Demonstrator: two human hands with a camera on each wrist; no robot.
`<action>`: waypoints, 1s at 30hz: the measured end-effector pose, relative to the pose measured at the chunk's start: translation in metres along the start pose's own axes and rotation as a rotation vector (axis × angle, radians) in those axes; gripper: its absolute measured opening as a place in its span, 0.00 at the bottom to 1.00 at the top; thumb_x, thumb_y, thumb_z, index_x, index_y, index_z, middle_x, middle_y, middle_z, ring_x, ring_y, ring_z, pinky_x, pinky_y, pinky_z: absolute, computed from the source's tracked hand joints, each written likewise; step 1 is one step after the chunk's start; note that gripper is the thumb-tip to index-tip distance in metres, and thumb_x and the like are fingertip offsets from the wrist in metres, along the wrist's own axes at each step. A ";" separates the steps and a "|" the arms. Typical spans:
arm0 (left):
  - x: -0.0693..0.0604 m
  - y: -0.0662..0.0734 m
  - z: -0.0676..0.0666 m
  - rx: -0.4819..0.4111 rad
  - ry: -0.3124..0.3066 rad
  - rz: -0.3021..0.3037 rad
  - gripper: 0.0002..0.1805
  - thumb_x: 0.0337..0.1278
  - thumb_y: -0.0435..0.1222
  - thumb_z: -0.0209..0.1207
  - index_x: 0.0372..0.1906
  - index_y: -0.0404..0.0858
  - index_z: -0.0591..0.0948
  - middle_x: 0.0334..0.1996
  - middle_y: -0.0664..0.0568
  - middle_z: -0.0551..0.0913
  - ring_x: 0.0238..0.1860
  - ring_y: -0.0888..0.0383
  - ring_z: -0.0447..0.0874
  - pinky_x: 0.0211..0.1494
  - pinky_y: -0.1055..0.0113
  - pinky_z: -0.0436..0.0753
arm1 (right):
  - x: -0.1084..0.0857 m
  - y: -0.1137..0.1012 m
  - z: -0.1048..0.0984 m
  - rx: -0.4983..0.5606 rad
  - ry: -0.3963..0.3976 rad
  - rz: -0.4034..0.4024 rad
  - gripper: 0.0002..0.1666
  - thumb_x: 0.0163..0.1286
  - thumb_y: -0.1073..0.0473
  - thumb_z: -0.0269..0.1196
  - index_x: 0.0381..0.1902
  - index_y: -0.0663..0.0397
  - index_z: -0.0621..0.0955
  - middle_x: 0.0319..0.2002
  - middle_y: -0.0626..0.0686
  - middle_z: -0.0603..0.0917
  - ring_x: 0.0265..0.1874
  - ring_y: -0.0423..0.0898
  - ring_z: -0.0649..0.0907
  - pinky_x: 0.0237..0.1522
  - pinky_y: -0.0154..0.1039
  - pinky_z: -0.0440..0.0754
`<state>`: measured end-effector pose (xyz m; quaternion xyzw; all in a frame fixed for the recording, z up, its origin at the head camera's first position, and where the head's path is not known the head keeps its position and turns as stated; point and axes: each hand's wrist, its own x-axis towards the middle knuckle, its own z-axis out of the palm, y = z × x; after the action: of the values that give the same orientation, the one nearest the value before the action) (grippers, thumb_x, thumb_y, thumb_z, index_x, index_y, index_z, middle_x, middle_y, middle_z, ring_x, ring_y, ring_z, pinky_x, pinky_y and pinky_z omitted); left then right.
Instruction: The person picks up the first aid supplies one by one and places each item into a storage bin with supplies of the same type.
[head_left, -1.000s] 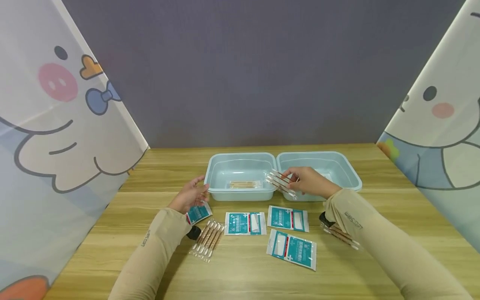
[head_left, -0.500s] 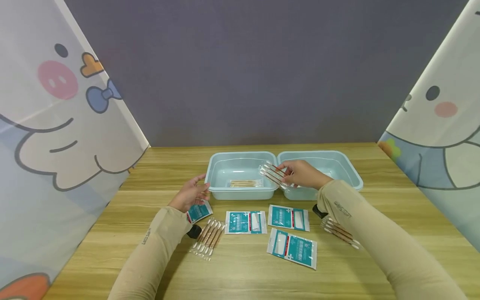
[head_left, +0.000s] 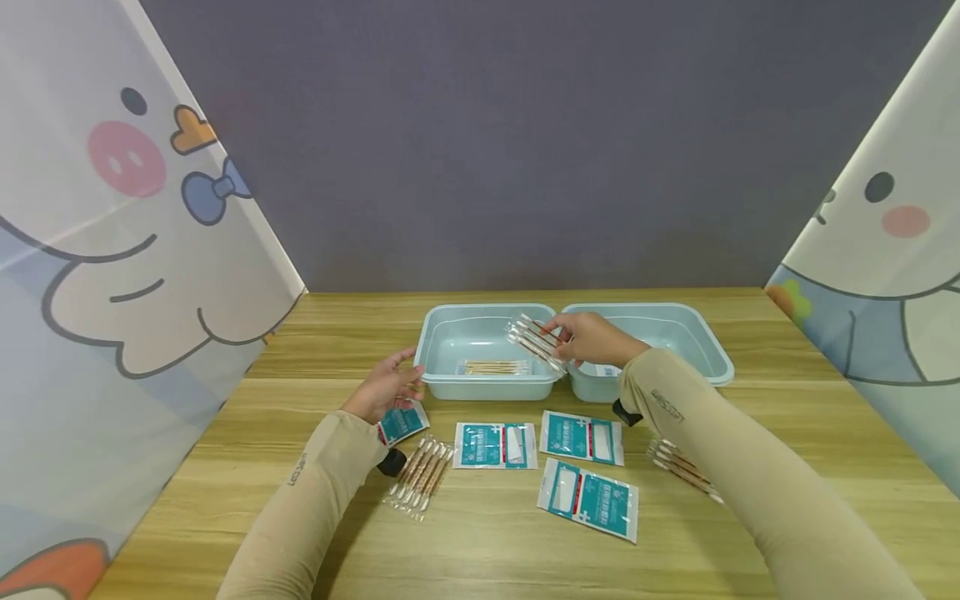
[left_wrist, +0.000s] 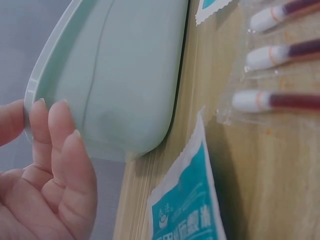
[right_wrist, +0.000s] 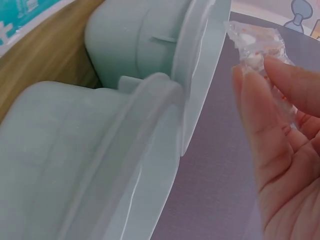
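Note:
My right hand [head_left: 596, 340] pinches a clear packet of brown-stemmed cotton swabs [head_left: 534, 340] between thumb and fingers. The packet hangs tilted over the right end of the left light-blue plastic basin [head_left: 480, 388]. In the right wrist view, the swab packet [right_wrist: 260, 42] shows crumpled at the fingertips, above the basin rims. My left hand [head_left: 386, 387] holds that basin's left rim, thumb on one side and fingers on the other, as the left wrist view shows at the rim [left_wrist: 31, 92]. Inside the basin lies a packet of pale-stemmed swabs [head_left: 497, 367].
A second blue basin [head_left: 708, 354] adjoins on the right, a white-labelled item partly visible inside. Several teal-and-white sachets [head_left: 495, 446] lie in front, one partly under my left hand. Brown swab packets lie at left [head_left: 422, 477] and beside my right forearm [head_left: 684, 468].
My right hand has carried the swab packet leftward and slightly up, from the gap between the basins to over the left basin. My left hand stays at the rim.

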<state>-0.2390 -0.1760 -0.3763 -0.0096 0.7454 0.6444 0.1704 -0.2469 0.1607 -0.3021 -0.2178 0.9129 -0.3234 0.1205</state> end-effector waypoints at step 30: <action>-0.003 0.000 0.004 -0.054 -0.005 0.023 0.31 0.71 0.36 0.51 0.73 0.36 0.55 0.27 0.50 0.77 0.19 0.63 0.78 0.26 0.70 0.77 | 0.052 -0.017 -0.011 -0.145 -0.059 0.013 0.19 0.64 0.70 0.62 0.54 0.64 0.79 0.31 0.54 0.81 0.25 0.46 0.82 0.33 0.39 0.81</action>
<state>-0.2357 -0.1730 -0.3761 -0.0041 0.7274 0.6662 0.1644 -0.2914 0.1299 -0.2872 -0.2293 0.9314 -0.2492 0.1334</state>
